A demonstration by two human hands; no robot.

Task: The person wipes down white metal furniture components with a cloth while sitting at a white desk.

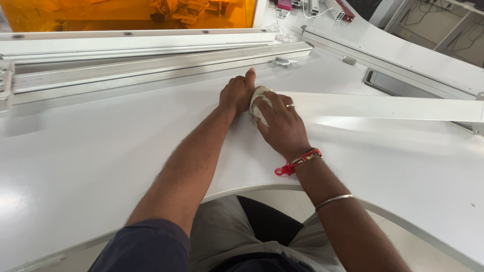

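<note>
Here the right hand (282, 126) clutches a crumpled white cloth (259, 103) against the end of a long flat white metal strip (383, 107) on the white table (91, 166), the left hand (237, 93) fisted beside it, touching.

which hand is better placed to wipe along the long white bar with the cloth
Right, probably. The right hand already grips the white cloth against the end of the white bar, which runs off to its side. The left hand is fisted beside it.

The scene is brightly and evenly lit from above. Soft glare is spread over the white bench (91, 166) beyond the fingers (262, 108); shadows are faint. Straight edges are bowed towards the frame's borders.
</note>
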